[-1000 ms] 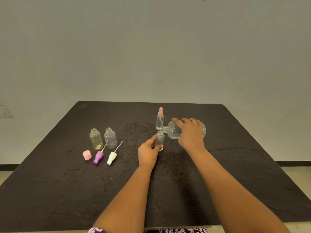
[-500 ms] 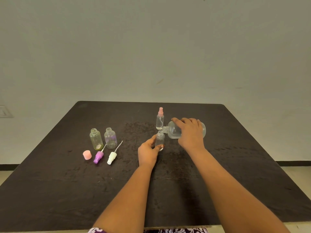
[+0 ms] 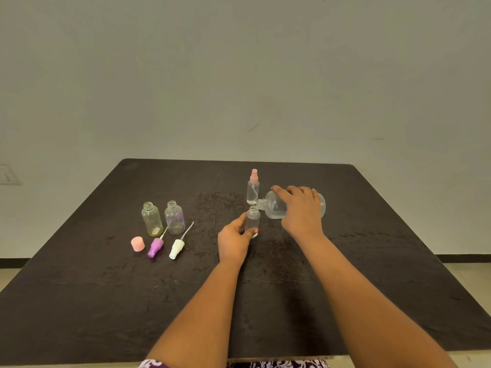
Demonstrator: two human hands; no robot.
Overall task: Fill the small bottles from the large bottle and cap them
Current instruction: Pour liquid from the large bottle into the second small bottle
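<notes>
Both hands are busy at the middle of the dark table (image 3: pixel 79 288). From my station I see the left hand (image 3: pixel 233 240) pinching a small clear bottle (image 3: pixel 252 220) that stands upright and uncapped, thumb on one side and fingertips on the other. The right hand (image 3: pixel 301 212) is curled over the large bottle (image 3: pixel 273 208), which is tipped on its side with its neck right at the small bottle's mouth.

Most of the large bottle is hidden under the right palm, and I cannot tell whether liquid is running (the glass and its contents are both clear). The held bottle's base is partly behind the fingers.

Just behind stands a capped bottle with a pink spray top (image 3: pixel 253 188). Well to the left stand two more open bottles side by side, a yellowish bottle (image 3: pixel 152 219) and a purple-tinted bottle (image 3: pixel 174 217). That makes four small bottles and one large.

Nearer me than that pair lie three loose tops: a pink cap (image 3: pixel 138 244), a purple sprayer (image 3: pixel 156 247) and a white sprayer (image 3: pixel 176 248), each sprayer with its thin tube. Patterned fabric (image 3: pixel 279 364) is cut off at the bottom edge.
</notes>
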